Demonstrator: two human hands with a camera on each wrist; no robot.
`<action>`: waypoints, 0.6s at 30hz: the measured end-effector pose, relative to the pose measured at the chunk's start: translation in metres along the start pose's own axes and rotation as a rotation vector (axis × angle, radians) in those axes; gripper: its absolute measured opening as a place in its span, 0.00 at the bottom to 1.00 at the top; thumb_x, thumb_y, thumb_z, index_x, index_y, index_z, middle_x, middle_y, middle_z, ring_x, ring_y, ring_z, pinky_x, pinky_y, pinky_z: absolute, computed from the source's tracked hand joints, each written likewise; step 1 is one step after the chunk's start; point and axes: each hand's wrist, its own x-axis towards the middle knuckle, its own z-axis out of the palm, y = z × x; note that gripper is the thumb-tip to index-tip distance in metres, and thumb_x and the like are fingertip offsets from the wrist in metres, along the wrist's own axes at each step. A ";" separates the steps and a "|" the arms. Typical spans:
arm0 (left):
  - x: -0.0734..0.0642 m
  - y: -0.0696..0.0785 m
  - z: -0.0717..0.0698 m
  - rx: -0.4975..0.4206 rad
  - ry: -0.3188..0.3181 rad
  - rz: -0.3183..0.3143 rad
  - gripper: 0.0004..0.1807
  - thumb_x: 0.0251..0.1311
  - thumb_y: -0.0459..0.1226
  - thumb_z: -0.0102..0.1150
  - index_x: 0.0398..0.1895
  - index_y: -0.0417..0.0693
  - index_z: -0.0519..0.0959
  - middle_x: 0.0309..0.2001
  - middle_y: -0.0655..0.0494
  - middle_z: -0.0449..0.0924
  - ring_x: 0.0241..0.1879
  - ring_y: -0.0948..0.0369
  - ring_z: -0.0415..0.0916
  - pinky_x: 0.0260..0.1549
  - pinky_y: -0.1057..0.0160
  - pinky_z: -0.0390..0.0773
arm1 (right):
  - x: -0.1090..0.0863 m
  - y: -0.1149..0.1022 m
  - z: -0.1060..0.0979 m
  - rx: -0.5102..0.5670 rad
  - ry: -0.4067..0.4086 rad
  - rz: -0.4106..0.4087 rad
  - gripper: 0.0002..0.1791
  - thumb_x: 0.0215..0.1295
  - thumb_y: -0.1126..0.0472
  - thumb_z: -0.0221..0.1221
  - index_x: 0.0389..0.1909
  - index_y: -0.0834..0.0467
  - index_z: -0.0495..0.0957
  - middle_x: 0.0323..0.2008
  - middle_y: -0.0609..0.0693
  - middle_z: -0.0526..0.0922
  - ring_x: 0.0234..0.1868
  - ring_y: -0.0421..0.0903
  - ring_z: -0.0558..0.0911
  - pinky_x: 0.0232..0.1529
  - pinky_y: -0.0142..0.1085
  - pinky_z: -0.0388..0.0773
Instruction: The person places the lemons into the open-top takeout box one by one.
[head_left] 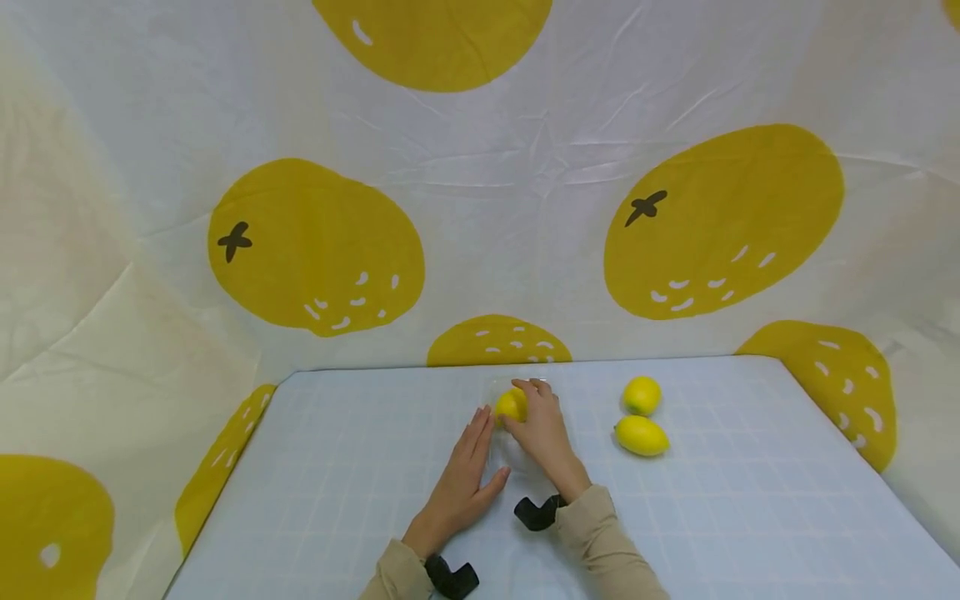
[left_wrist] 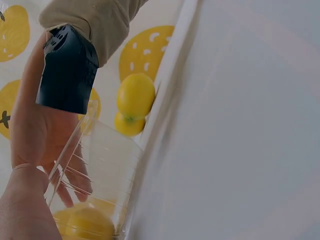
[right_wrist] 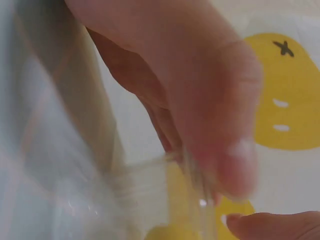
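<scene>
A clear plastic container [left_wrist: 112, 155] stands on the table between the hands, a yellow lemon [head_left: 510, 406] inside its far end. My right hand [head_left: 542, 433] reaches over the container from the right, fingers spread above the lemon and overlapping it in the head view. In the left wrist view its fingertips [left_wrist: 82, 187] end just short of the lemon. The right thumb [right_wrist: 235, 170] hangs by the container's rim. My left hand [head_left: 463, 479] lies along the container's left side, fingers straight and thumb apart.
Right of the container, two more lemons, a far one [head_left: 641, 395] and a nearer one [head_left: 642, 436], lie close together on the pale checked tablecloth [head_left: 337, 467]. A white cloth wall [head_left: 517, 233] printed with large yellow fruit rises behind the table. Each wrist carries a black camera mount.
</scene>
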 end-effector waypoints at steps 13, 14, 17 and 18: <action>-0.001 -0.001 0.001 0.007 -0.004 -0.005 0.41 0.72 0.51 0.48 0.78 0.37 0.49 0.78 0.43 0.46 0.77 0.50 0.45 0.70 0.44 0.56 | -0.013 0.027 -0.064 -0.005 0.102 -0.024 0.25 0.63 0.60 0.66 0.60 0.62 0.75 0.63 0.65 0.69 0.63 0.63 0.69 0.63 0.61 0.66; -0.002 -0.001 0.001 0.006 -0.008 -0.010 0.41 0.72 0.51 0.48 0.78 0.37 0.49 0.78 0.44 0.46 0.77 0.51 0.45 0.70 0.45 0.55 | -0.015 0.029 -0.070 -0.016 0.109 -0.019 0.25 0.63 0.60 0.65 0.60 0.62 0.75 0.63 0.65 0.69 0.63 0.63 0.69 0.63 0.61 0.66; -0.003 -0.001 0.001 0.000 -0.020 -0.019 0.41 0.72 0.51 0.48 0.78 0.38 0.48 0.79 0.45 0.45 0.77 0.52 0.43 0.71 0.47 0.53 | -0.023 0.037 -0.089 -0.034 0.145 -0.021 0.25 0.63 0.62 0.65 0.59 0.65 0.74 0.62 0.66 0.70 0.63 0.64 0.68 0.63 0.62 0.64; -0.003 0.000 0.001 -0.001 -0.021 -0.019 0.41 0.72 0.51 0.48 0.78 0.38 0.48 0.79 0.45 0.45 0.77 0.52 0.43 0.71 0.47 0.53 | -0.025 0.039 -0.095 -0.035 0.163 -0.030 0.25 0.62 0.63 0.65 0.59 0.66 0.74 0.61 0.67 0.71 0.63 0.65 0.68 0.63 0.62 0.64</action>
